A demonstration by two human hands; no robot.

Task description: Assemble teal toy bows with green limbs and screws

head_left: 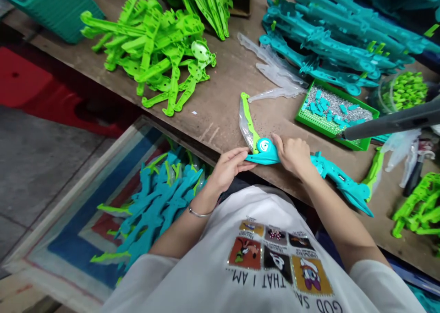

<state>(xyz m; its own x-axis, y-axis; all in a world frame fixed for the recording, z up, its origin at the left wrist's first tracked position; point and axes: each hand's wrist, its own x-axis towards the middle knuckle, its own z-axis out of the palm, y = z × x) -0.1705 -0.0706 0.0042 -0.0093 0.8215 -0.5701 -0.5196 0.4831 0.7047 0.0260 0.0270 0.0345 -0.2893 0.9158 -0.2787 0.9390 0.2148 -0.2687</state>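
A teal plastic toy bow (268,155) with lime-green and clear arms lies along the table's front edge. My left hand (231,165) pinches its left tip between thumb and fingers. Fingers bent, my right hand (293,151) grips the bow's body just right of the round teal disc (264,145) with a white spiral. A green arm (250,125) with a clear blade stands up from that disc. Toward the right, the bow's other green arm (374,171) points away from me. My right palm hides part of the body.
Lime-green parts (154,52) are heaped at the back left, teal bow bodies (319,33) at the back right. A green tray (335,132) holds screws and teal pieces beneath a grey screwdriver (395,120). Clear blades (278,74) lie mid-table. Several bows (161,198) fill a bin below left.
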